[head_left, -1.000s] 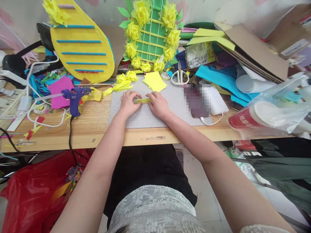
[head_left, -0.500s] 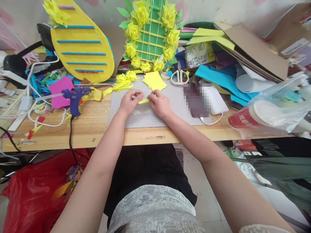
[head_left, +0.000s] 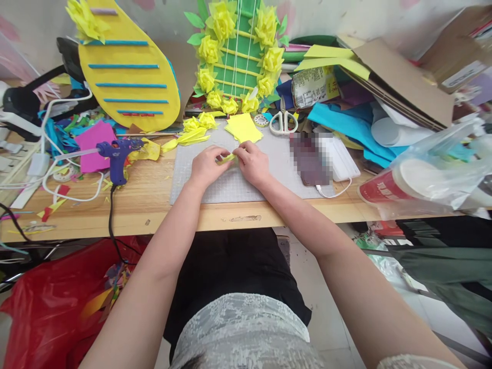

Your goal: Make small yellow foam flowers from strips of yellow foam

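Over the grey cutting mat [head_left: 215,187], my left hand [head_left: 209,164] and my right hand [head_left: 252,161] meet at a small folded piece of yellow paper [head_left: 226,159]. Fingers of both hands are closed on it, partly hiding it. Just beyond lies a stack of yellow paper squares [head_left: 243,128]. Several folded yellow paper pieces [head_left: 194,137] and yellow paper flowers [head_left: 200,122] rest at the mat's back left edge. White-handled scissors [head_left: 283,123] lie to the right of the stack, beside a roll of tape [head_left: 261,120].
A purple hot glue gun [head_left: 118,159] stands on the left with its cord over the table edge. At the back lean a yellow board [head_left: 130,82] and a green flowered one [head_left: 238,72]. On the right are a blurred phone [head_left: 311,159], a white power bank [head_left: 342,159] and a bagged cup [head_left: 388,185].
My left hand has moved slightly right, closer to my right hand, and its fingers have closed on the yellow paper. My right hand stays almost in place.
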Demonstrator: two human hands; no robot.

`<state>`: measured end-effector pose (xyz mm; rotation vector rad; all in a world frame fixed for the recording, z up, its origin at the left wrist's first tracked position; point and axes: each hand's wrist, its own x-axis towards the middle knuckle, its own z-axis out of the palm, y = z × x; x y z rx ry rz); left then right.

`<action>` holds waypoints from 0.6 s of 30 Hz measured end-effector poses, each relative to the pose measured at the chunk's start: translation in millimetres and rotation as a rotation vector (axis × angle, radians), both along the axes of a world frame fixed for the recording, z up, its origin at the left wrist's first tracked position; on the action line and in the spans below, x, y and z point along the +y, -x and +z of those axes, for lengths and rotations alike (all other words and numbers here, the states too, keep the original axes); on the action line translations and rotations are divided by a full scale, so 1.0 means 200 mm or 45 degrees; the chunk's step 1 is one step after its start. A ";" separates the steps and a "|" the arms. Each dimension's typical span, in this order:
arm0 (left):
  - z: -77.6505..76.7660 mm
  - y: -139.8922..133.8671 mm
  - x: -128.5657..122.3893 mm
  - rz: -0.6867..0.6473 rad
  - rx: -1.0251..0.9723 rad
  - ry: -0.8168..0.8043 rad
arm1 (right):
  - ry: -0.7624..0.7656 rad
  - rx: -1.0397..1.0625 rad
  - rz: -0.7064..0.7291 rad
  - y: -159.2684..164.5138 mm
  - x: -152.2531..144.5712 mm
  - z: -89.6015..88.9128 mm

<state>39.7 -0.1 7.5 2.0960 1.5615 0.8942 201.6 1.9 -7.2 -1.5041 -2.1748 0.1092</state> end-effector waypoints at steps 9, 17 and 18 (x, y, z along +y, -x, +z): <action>-0.05 -0.04 0.05 0.198 -0.562 0.285 | -0.072 0.000 0.046 0.01 -0.02 0.02; -0.03 -0.06 0.06 0.286 -0.982 0.485 | 0.038 -0.171 0.093 0.02 -0.04 0.04; -0.03 -0.05 0.06 0.285 -0.987 0.484 | 0.034 -0.177 0.096 0.02 -0.04 0.04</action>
